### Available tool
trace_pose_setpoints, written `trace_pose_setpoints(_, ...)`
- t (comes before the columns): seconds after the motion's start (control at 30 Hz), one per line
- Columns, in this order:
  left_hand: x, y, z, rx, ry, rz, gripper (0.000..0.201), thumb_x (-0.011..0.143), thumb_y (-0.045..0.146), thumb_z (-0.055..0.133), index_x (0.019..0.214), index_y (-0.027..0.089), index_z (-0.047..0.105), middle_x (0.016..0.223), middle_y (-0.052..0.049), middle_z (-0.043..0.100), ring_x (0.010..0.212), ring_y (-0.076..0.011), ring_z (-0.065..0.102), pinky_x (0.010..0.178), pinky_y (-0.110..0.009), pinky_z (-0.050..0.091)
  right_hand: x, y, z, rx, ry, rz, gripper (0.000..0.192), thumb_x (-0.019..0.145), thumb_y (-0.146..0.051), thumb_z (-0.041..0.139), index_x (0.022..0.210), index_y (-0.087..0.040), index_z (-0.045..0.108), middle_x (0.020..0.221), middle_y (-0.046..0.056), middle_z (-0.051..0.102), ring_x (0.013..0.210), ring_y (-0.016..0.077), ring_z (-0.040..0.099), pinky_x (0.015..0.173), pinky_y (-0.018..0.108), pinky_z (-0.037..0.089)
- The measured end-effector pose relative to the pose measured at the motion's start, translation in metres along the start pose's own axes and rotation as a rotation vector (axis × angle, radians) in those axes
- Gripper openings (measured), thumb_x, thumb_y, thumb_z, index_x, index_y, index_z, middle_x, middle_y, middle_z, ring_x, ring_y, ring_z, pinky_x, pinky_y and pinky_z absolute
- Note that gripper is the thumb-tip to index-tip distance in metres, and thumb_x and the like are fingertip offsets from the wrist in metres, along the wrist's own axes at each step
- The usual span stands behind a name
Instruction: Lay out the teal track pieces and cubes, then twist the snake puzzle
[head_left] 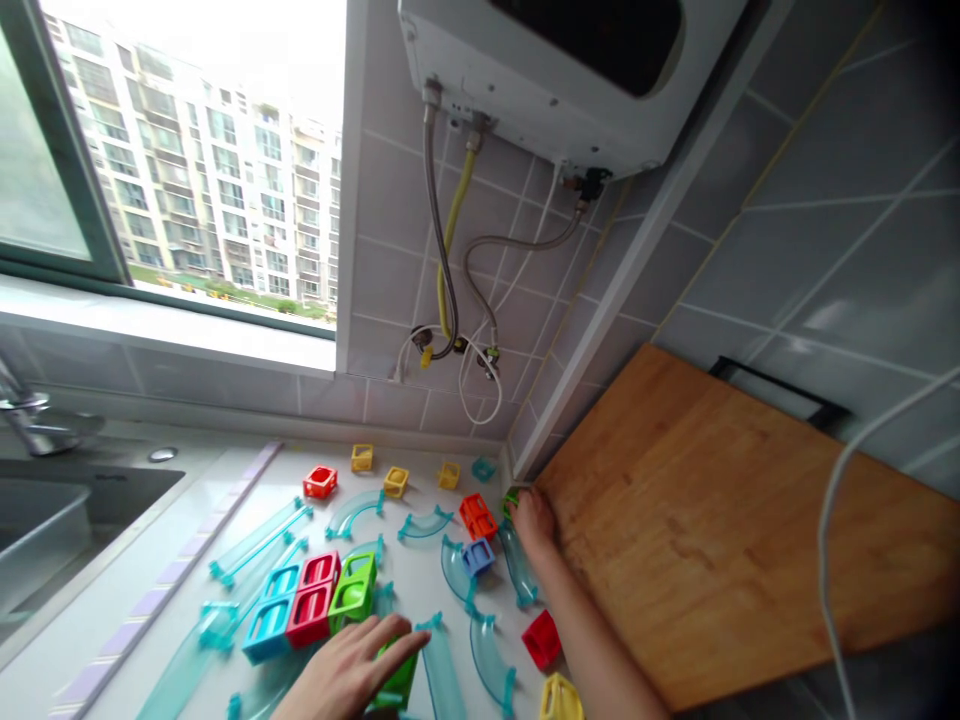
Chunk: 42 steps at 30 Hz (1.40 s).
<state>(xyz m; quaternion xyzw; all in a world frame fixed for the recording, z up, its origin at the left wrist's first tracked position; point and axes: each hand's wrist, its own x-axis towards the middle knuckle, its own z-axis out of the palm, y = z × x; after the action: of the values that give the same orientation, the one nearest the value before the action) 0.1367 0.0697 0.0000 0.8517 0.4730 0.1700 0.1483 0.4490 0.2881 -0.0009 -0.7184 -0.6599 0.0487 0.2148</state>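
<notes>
At the far right of the counter, my right hand [534, 520] has its fingers closed on a green block [511, 502], mostly hidden beside the board. My left hand [356, 665] is low in the middle, fingers stretched over another green block [403, 682]; whether they touch it is unclear. Just above that hand, light-blue blocks [271, 612], dark-red blocks [313, 598] and green blocks [354, 588] stand side by side. An orange-red block piece [478, 517] and a blue block [478, 556] lie left of my right hand, with a clear teal track piece [519, 565] near its wrist.
Curved teal tracks [491, 660] and straight ones [442, 670] lie about. Yellow blocks [396, 482] sit toward the wall; a red block [541, 640] is by my right forearm. A wooden board [720, 540] leans at right. The sink [45, 540] is left; a water heater [540, 70] hangs above.
</notes>
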Motion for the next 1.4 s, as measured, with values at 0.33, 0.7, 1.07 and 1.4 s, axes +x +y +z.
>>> trace_pose_setpoints(0.33, 0.106, -0.015, 0.002, 0.126, -0.117, 0.038, 0.052, 0.081, -0.004, 0.059, 0.121, 0.028, 0.070, 0.113, -0.008, 0.074, 0.096, -0.0274, 0.075, 0.088, -0.040, 0.062, -0.112, -0.037, -0.053, 0.371, 0.176, -0.224, 0.037, 0.107, -0.043, 0.043, 0.100, -0.020, 0.071, 0.094, 0.009, 0.075, 0.085, 0.0214, 0.071, 0.077, 0.030, 0.054)
trace_pose_setpoints(0.7, 0.014, -0.094, -0.065, 0.007, 0.048, -0.146, 0.073, 0.084, 0.033, 0.081, 0.151, 0.029, 0.054, 0.150, -0.013, 0.063, 0.136, -0.0345, 0.061, 0.113, -0.049, 0.052, -0.187, -0.131, -0.049, 0.496, -0.233, -0.625, 0.012, 0.094, -0.025, 0.065, 0.104, -0.025, 0.072, 0.087, 0.003, 0.072, 0.081, 0.0211, 0.069, 0.075, 0.031, 0.053)
trace_pose_setpoints(1.07, -0.035, -0.109, 0.001, 0.186, 0.073, -0.229, 0.101, 0.066, 0.010, 0.081, 0.156, 0.037, 0.047, 0.174, -0.011, 0.028, 0.159, -0.0430, 0.025, 0.123, -0.064, 0.034, -0.177, -0.169, 0.029, 0.280, -0.365, -0.562, 0.019, 0.088, -0.020, 0.073, 0.106, -0.026, 0.073, 0.104, 0.005, 0.075, 0.093, 0.0263, 0.075, 0.081, 0.035, 0.057)
trace_pose_setpoints(1.4, -0.001, -0.101, -0.012, 0.243, 0.182, -0.215, 0.050, 0.084, 0.018, 0.066, 0.134, 0.026, 0.068, 0.163, -0.017, 0.049, 0.150, -0.0421, 0.045, 0.119, -0.068, 0.035, -0.170, -0.166, 0.017, 0.555, -0.311, -0.515, 0.020, 0.092, -0.014, 0.060, 0.106, -0.023, 0.072, 0.103, 0.005, 0.072, 0.099, 0.0232, 0.070, 0.091, 0.034, 0.054)
